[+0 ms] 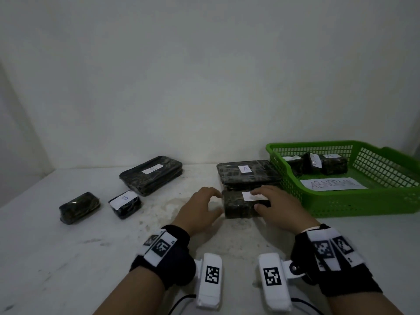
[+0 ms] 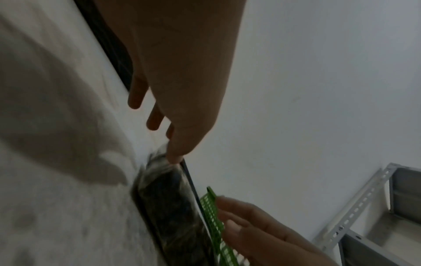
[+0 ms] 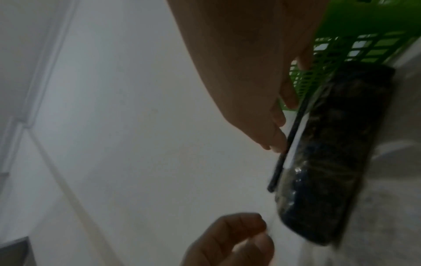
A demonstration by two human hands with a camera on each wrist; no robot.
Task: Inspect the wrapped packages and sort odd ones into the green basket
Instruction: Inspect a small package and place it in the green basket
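Nearby, green basket (image 1: 336, 202) beside flat package (image 1: 246, 172).

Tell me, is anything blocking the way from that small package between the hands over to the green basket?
Only the basket's own near wall. The small package lies on the table close beside the green basket, so it must be lifted over that rim. The large package marked A sits behind it, off the path.

White table (image 1: 68, 258): five dark wrapped packages (image 1: 151, 175), green basket (image 1: 341, 201) at right.
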